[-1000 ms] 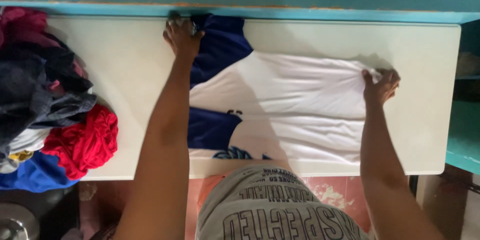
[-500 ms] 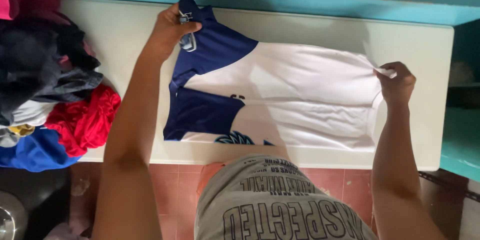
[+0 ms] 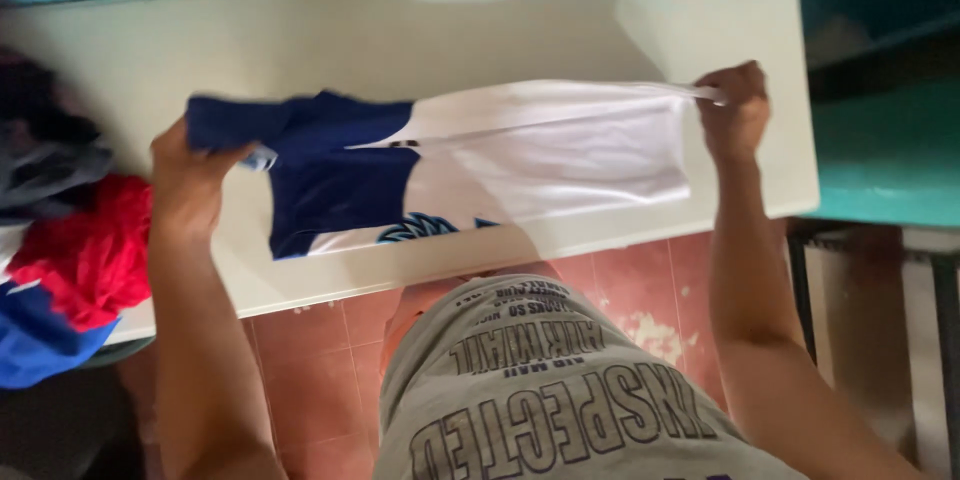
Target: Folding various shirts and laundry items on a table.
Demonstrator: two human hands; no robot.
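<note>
A white and navy blue shirt [image 3: 520, 155] is stretched out over the white table [image 3: 400, 30], its far edge lifted and folded toward me. My left hand [image 3: 190, 175] grips the navy sleeve end at the left. My right hand [image 3: 735, 110] pinches the white hem at the right, holding it taut above the tabletop. The lower part of the shirt still lies on the table near its front edge.
A heap of clothes lies on the table's left end: a red garment [image 3: 90, 250], a blue one [image 3: 40, 340] and dark ones [image 3: 40, 140]. A teal wall runs behind the table, a teal shelf [image 3: 890, 150] stands at the right. Red floor tiles [image 3: 320, 340] show below.
Both hands have lifted the shirt's far edge off the table and drawn it toward me, folding the shirt lengthwise. The camera has shifted right and closer.
</note>
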